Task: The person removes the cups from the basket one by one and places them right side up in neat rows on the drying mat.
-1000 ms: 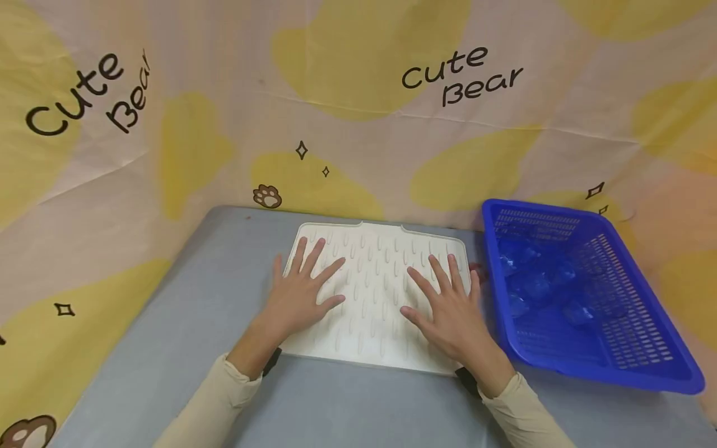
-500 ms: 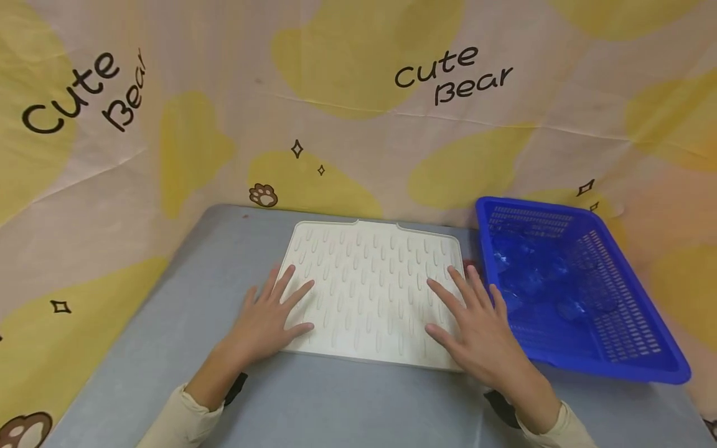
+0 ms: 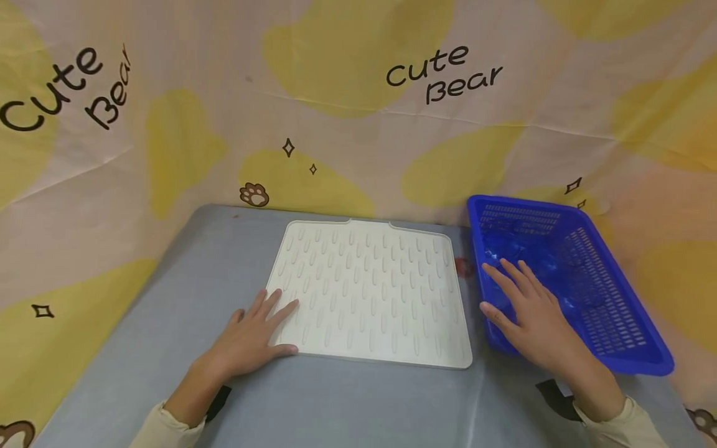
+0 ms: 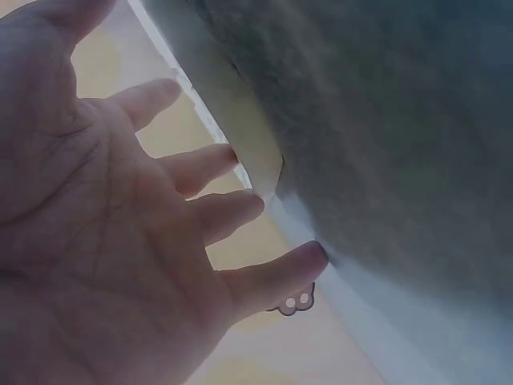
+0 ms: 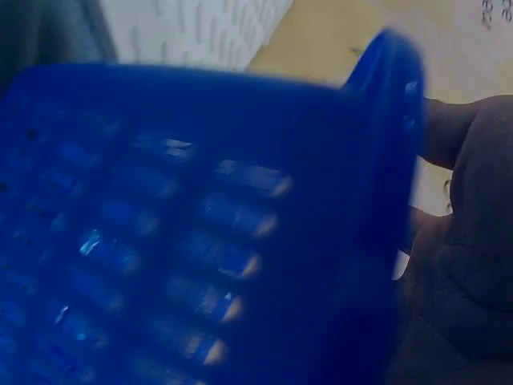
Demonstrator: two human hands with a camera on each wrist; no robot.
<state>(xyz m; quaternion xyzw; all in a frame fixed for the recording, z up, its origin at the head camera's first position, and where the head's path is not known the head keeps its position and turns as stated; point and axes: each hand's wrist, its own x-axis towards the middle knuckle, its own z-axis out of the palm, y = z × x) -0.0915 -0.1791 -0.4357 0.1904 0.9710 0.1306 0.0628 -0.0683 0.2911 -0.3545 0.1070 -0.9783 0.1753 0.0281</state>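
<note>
A white board (image 3: 364,292) with rows of raised oval ridges lies flat on the grey tabletop. My left hand (image 3: 243,342) is at its lower left edge, fingers spread and overlapping the border. From the palm side in the left wrist view, the left hand (image 4: 120,208) has its fingers apart and nothing in its grasp. Over the front left part of a blue plastic basket (image 3: 638,366) hovers my right hand (image 3: 540,323), fingers extended. Several clear, shiny pieces (image 3: 493,252) lie in the basket, partly hidden by that hand. The basket's slotted wall (image 5: 321,160) fills much of the right wrist view.
Between the board and the basket, a small reddish patch (image 3: 463,267) shows on the table (image 3: 347,404). A printed cloth (image 3: 336,74) with yellow blotches and lettering hangs behind and along the sides, right at the table's far edge.
Both hands have drawn apart from over the white board. The left slid back to its left edge; the right moved rightward over the basket. The view shifted slightly.
</note>
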